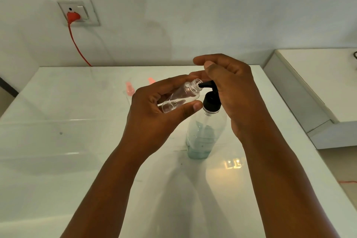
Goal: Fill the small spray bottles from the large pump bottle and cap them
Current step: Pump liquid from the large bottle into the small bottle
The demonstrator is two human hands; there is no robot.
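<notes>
The left hand (154, 102) gripped a small spray bottle (180, 97) of clear plastic, fingers curled over its far side and the thumb pressed under it, so that it lay tilted with its open, uncapped neck pointing up and to the right. That neck met the tip of the black spout of the pump head (210, 94), which sat on the large pump bottle (204, 133). The large bottle stood upright on the glossy white worktop (77, 141), just right of centre, with a shallow layer of pale blue-green liquid at its base and the rest of it looking mostly empty. The right hand (231, 87) was draped over the pump head from the right, its fingers bent down across the top of the plunger; it appeared to be pressing there, though the palm hid the contact itself. The small bottle seemed to hold only a little clear liquid, but glare on the plastic made the level hard to read. Farther back on the worktop, left of the hands, stood two more small bottles with pink caps (129, 89), blurred and partly hidden behind the left hand. On the far wall at the left, a red plug (73, 16) sat in a white socket plate (77, 10), and its red cord (78, 48) ran down behind the worktop's far edge. A lower white surface (318, 83) lay to the right.
</notes>
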